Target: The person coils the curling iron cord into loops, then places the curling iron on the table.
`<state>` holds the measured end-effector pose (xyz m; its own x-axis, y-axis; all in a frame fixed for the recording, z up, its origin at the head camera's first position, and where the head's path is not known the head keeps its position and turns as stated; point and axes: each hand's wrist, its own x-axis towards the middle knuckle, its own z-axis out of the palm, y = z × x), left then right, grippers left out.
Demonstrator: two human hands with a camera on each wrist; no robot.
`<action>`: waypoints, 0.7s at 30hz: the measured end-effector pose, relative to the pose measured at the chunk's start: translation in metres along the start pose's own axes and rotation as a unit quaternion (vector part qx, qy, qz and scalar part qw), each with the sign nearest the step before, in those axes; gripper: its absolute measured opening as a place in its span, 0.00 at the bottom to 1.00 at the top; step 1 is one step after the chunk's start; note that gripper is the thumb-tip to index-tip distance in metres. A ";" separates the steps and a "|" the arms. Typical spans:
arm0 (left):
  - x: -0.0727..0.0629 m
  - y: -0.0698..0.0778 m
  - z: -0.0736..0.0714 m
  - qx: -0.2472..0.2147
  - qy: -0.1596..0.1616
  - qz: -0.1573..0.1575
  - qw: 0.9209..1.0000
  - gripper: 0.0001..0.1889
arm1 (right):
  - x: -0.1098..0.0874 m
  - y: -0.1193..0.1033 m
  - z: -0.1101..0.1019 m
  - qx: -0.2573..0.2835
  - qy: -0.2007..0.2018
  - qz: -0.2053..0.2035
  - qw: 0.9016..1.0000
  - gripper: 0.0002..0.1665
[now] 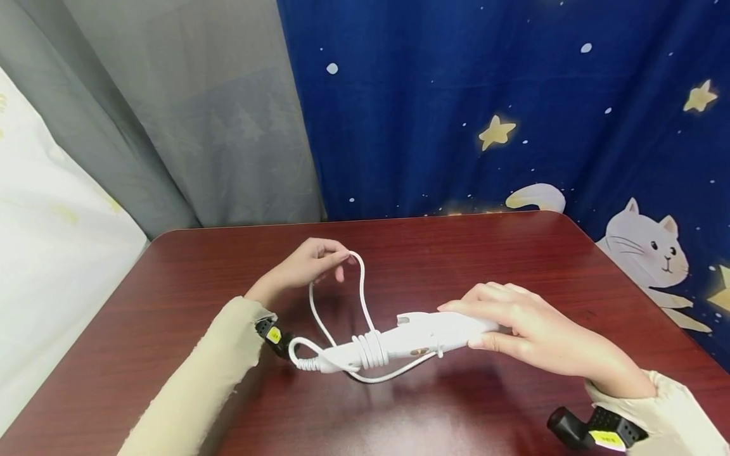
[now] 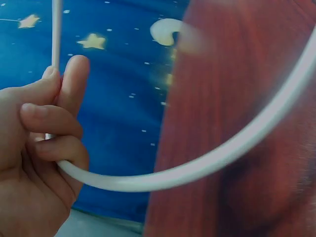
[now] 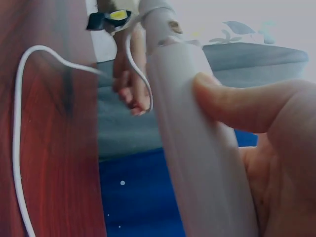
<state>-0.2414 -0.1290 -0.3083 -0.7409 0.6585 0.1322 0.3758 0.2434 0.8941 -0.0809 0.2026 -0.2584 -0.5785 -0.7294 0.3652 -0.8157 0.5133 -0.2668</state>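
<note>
I look down on a dark red, glossy wooden table (image 1: 171, 304) with rounded corners, which fills the lower half of my head view; behind it hang a plain grey curtain (image 1: 217, 114) on the left and a deep blue curtain printed with yellow stars and a white cat (image 1: 456, 95) on the right. Just above the middle of the table I have a long white plastic appliance with a slim handle (image 1: 422, 339), lying roughly level from left to right. My right hand (image 1: 530, 332) grips its right end, fingers stretched along the top and thumb underneath; the right wrist view shows that thumb pressed firmly against the smooth white body (image 3: 197, 163). Several turns of thin white power cord (image 1: 371, 348) are wound round the left part of the appliance, and from there a loose loop rises up and back over the table. My left hand (image 1: 310, 266) holds the top of that loop, well apart from the appliance, behind and to its left. In the left wrist view the fingers are curled round the cord (image 2: 197, 165), which passes through the fist and sweeps away in a broad arc. Both forearms wear cream sleeves, and each wrist carries a small black camera mount with a yellow label (image 1: 274, 334).
</note>
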 end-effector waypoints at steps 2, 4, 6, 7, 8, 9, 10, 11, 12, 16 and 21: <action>-0.002 0.006 -0.005 -0.023 -0.002 0.009 1.000 0.12 | -0.001 0.002 0.002 -0.010 -0.014 0.001 1.000 0.26; -0.005 0.014 -0.009 -0.055 -0.008 0.016 0.998 0.12 | -0.002 0.005 0.005 -0.022 -0.017 -0.004 1.000 0.25; -0.009 0.023 -0.012 -0.082 -0.017 0.024 0.996 0.13 | -0.003 0.007 0.007 -0.034 -0.018 -0.009 0.999 0.25; -0.010 0.027 -0.013 -0.093 -0.023 0.028 0.995 0.13 | -0.003 0.008 0.008 -0.040 -0.020 -0.006 0.999 0.25; -0.012 0.031 -0.013 -0.102 -0.029 0.030 0.994 0.12 | -0.004 0.009 0.009 -0.049 -0.021 -0.005 0.999 0.25; -0.014 0.036 -0.014 -0.111 -0.034 0.034 0.993 0.12 | -0.004 0.010 0.010 -0.057 -0.023 -0.002 0.998 0.25; -0.016 0.040 -0.014 -0.117 -0.040 0.035 0.992 0.11 | -0.004 0.011 0.010 -0.066 -0.027 0.003 0.997 0.25; -0.018 0.043 -0.014 -0.127 -0.048 0.036 0.990 0.10 | -0.004 0.011 0.011 -0.074 -0.031 0.009 0.997 0.25; -0.019 0.047 -0.014 -0.134 -0.054 0.035 0.989 0.09 | -0.004 0.012 0.012 -0.083 -0.036 0.017 0.996 0.25; -0.025 0.061 -0.011 -0.144 -0.081 0.032 0.986 0.09 | -0.003 0.013 0.013 -0.105 -0.056 0.049 0.992 0.25; -0.033 0.078 -0.009 -0.110 -0.112 0.028 0.987 0.12 | -0.002 0.015 0.014 -0.131 -0.064 0.085 0.986 0.26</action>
<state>-0.1928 -0.1379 -0.2387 -0.5717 0.8134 0.1074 0.2644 0.0587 0.9626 -0.0920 0.2054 -0.2751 -0.7154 -0.6651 0.2141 -0.6902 0.7204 -0.0686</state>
